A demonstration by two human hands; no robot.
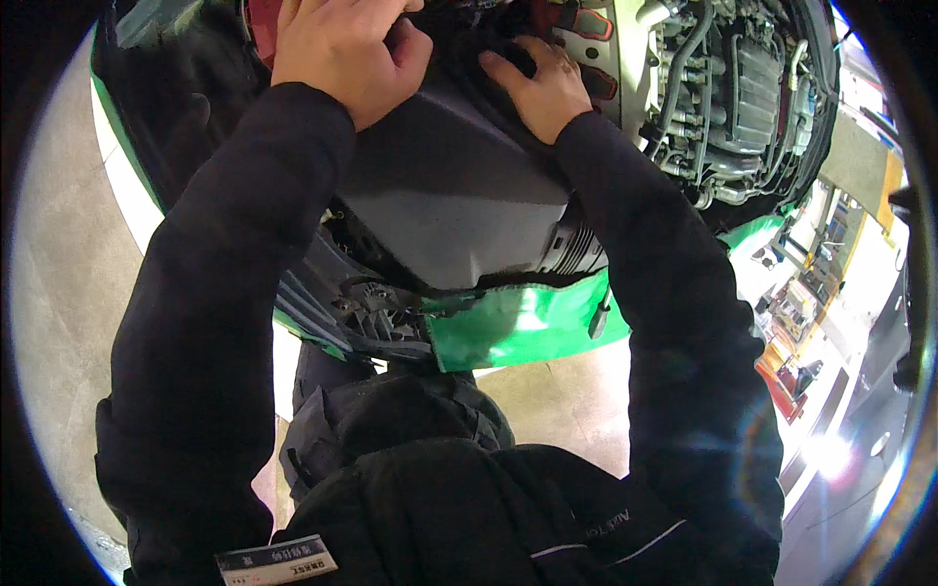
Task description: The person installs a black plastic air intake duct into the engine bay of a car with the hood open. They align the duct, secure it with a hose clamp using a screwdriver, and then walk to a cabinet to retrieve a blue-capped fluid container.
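Observation:
At the top of the head view my left hand (347, 49) is curled over a dark part of the vehicle, thumb bent inward. The upper edge cuts off its fingertips, and what it grips is hidden. A red curved part (262, 27) shows beside it. To the right, my right hand (547, 90) reaches into a dark recess, thumb and fingers bent around something I cannot make out. Red-edged pieces (588, 24) lie just beyond that hand. Between and below my hands spreads a smooth dark grey panel (449, 195).
A green cover (532, 317) hangs over the near edge, with a dark-handled tool (600, 317) resting on it. Exposed engine hoses and metal parts (733, 107) fill the upper right. Black slatted trim (332, 293) lies at left. Shelves with assorted items (801, 303) stand far right.

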